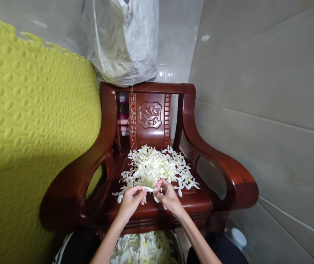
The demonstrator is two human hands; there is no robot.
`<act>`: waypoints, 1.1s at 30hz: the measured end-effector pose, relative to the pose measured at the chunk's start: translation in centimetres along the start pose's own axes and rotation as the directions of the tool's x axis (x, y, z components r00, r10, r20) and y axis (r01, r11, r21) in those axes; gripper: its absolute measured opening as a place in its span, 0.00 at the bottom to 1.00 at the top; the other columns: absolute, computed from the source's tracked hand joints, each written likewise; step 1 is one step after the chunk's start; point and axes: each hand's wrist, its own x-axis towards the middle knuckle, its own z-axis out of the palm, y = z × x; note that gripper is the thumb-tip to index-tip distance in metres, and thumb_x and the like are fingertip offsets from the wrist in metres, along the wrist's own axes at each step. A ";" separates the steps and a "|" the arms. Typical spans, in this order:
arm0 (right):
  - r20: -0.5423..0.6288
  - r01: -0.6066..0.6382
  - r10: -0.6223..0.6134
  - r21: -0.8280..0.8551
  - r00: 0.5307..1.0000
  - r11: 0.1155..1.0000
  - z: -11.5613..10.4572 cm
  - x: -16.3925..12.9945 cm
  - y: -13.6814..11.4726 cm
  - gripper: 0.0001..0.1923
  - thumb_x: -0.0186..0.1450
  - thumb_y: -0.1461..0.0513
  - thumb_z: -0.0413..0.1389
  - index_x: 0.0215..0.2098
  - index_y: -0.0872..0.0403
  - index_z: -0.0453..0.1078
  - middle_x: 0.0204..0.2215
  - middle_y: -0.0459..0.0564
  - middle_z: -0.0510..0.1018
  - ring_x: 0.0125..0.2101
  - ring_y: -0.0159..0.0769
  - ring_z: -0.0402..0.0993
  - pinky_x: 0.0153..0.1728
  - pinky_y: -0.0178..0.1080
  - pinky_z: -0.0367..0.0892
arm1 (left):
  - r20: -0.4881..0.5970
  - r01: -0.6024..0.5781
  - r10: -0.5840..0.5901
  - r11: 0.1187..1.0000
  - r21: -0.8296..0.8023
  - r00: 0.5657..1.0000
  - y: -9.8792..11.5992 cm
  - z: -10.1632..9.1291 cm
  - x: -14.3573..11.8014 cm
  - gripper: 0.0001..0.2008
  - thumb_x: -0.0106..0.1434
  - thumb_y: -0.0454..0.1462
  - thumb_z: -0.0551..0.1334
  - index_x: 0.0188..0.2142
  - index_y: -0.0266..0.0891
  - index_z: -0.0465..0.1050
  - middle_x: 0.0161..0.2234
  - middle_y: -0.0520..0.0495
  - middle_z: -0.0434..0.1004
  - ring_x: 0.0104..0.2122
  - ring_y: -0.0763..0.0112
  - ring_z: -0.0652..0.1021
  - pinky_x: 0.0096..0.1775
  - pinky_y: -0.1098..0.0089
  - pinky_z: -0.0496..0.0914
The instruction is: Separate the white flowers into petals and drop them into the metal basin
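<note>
Head view, looking down onto a dark red wooden armchair (201,200) with a glossy seat, curved armrests and a slatted back. Carved on the back panel, a pale ornamental emblem (150,114); script-like, but not readable. No other lettering or brand marks legible anywhere.

To the right, a wall of large grey tiles (269,110) with thin joints, running close beside the chair arm. To the left, a yellow-green foam mat (30,121) with raised oval bumps and a toothed edge, standing on end against the chair's arm. Behind and above the chair back, a bulging translucent plastic bag (122,40), crumpled, with a thin string (131,117) hanging down across the back slats.

Spread over the seat, a heap of white and pale yellow flowers (154,167), thickest in the middle, stray ones at the edges. Below the seat's front edge, between the person's knees, a second mass of the same flowers in a container (141,249).

At the near side of the heap: left hand (130,200) and right hand (169,196) close together, fingertips of both pinching one white flower (150,190) between them, just above the seat.
</note>
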 end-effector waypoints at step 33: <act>0.168 -0.135 0.107 0.160 0.980 0.978 0.8 -3.2 -3.2 0.23 0.45 0.62 0.69 0.23 0.52 0.55 0.22 0.41 0.70 0.23 0.28 0.63 0.26 0.32 0.59 | 0.211 0.160 -0.124 0.973 -0.168 0.970 0.8 -1.0 -1.4 0.16 0.55 0.46 0.66 0.31 0.35 0.68 0.17 0.56 0.64 0.15 0.79 0.65 0.18 0.76 0.59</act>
